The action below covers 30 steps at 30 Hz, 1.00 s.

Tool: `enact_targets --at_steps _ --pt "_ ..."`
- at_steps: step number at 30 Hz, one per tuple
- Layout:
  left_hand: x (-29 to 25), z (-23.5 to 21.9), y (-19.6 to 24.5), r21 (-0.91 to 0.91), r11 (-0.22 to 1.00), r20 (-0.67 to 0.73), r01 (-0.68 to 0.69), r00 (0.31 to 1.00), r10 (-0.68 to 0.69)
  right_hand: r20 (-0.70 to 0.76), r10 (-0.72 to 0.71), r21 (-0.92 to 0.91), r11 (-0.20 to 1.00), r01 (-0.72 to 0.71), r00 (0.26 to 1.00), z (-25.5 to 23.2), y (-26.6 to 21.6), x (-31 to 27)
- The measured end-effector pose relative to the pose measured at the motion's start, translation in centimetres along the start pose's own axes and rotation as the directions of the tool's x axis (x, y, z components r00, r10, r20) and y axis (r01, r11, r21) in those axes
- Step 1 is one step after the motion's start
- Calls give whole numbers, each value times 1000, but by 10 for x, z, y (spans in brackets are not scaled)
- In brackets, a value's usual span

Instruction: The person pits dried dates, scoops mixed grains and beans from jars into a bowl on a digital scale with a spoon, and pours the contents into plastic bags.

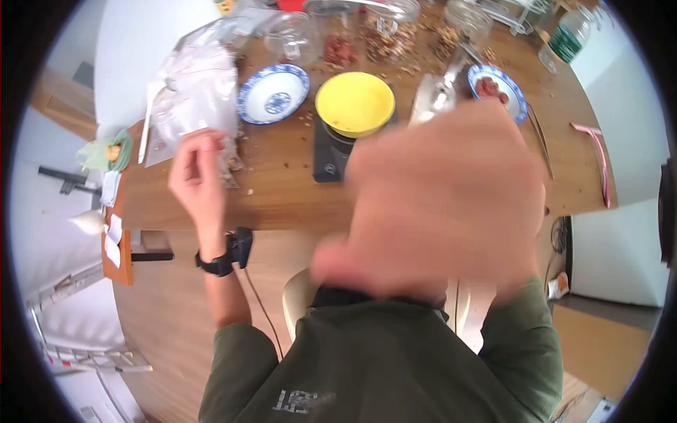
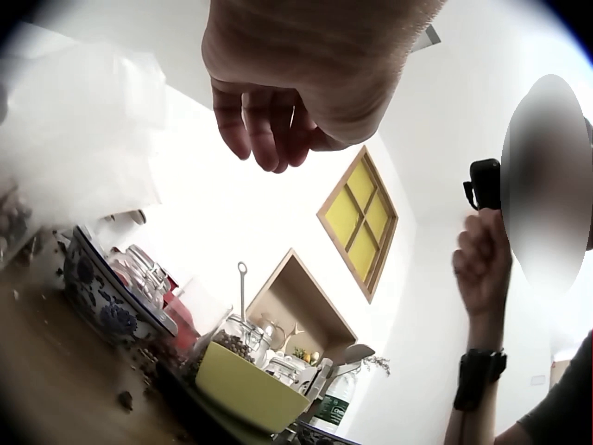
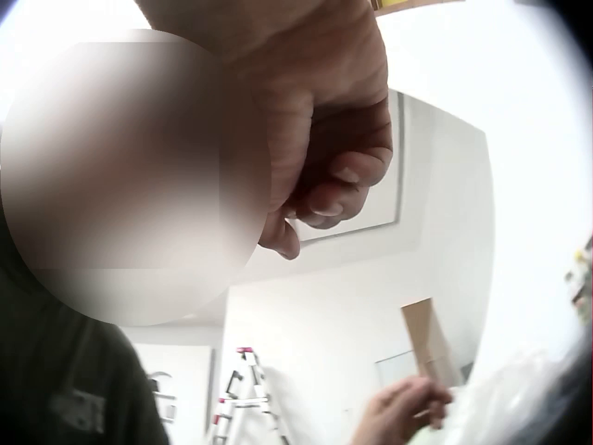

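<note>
My right hand [image 1: 448, 204] is raised close to the head camera, large and blurred over the table. In the right wrist view its fingers [image 3: 357, 171] are loosely curled around nothing. Near the table's left front edge hovers my left hand [image 1: 199, 176], loosely bent and holding nothing. A clear plastic bag [image 1: 197, 99] lies just beyond it. At the middle, a yellow bowl [image 1: 355, 103] sits on a black flat device [image 1: 328, 166]. To its left stands a blue-and-white bowl [image 1: 257, 106]; a similar dish [image 1: 520, 106] on the right holds reddish-brown pieces.
Several glass jars [image 1: 391, 42] with dried pieces line the back, crumbs scattered around them. A metal scoop [image 1: 444, 92] lies right of the yellow bowl. Farther right are a green-labelled bottle [image 1: 568, 41], thin sticks [image 1: 541, 141] and a pink strip [image 1: 599, 155].
</note>
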State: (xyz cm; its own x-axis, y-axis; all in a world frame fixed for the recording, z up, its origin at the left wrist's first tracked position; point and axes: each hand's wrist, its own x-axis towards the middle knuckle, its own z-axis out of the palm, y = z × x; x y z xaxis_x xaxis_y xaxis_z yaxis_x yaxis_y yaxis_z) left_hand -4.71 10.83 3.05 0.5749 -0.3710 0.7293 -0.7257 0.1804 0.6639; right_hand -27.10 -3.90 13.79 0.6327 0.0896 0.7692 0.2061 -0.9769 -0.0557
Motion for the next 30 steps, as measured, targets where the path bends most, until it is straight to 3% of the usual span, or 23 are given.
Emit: enact_targets --at_steps 2,6,10,13,15,17,20,21,22,23,24,26,28,29,30 --pt "1 -10 8 42 999 0 29 1000 -29 13 48 -3 999 -47 999 -24 -12 -35" --pt "1 -26 0 74 996 -48 56 997 -52 -41 38 21 999 -37 998 -11 -5 -22" --pt "-4 -37 -6 94 991 -65 99 994 -93 -71 -2 74 997 7 998 -20 -33 -36" --pt "-5 -42 -4 118 986 -97 120 989 -109 -96 -50 140 988 64 994 -43 -29 -46" --pt "-7 -47 -7 110 988 -110 108 989 -96 -125 -95 175 978 116 988 -30 -35 -43" --pt "-6 -52 -9 103 987 -96 124 989 -114 -167 -160 211 958 193 973 -42 -63 -52" --pt "-3 -47 -1 73 995 -55 65 997 -61 -202 -259 271 912 308 945 -49 -37 -41" --pt "-2 -42 4 46 998 -10 36 999 -36 -3 -57 182 982 56 998 -57 -34 -36" --pt "3 -37 9 48 999 -11 -3 1000 3 165 172 32 983 -180 971 -62 -30 -31" --pt "9 -37 6 50 999 -36 -5 999 6 -56 5 -185 983 -16 998 -41 -3 -35" --pt "15 -37 2 5 1000 -70 3 998 -3 92 -45 -190 980 62 995 -50 23 -42" --pt "29 -36 -5 -102 995 -137 19 990 -33 169 132 -206 974 -96 977 -53 55 -55" --pt "40 -27 -9 -192 981 -134 16 990 -43 114 360 -120 930 -346 926 -53 78 -72" --pt "44 -22 -9 -278 960 -109 19 993 -52 123 340 -123 937 -326 932 -53 87 -79" --pt "47 -16 -9 -279 960 -130 15 990 -53 137 452 -140 890 -434 882 -53 95 -86"
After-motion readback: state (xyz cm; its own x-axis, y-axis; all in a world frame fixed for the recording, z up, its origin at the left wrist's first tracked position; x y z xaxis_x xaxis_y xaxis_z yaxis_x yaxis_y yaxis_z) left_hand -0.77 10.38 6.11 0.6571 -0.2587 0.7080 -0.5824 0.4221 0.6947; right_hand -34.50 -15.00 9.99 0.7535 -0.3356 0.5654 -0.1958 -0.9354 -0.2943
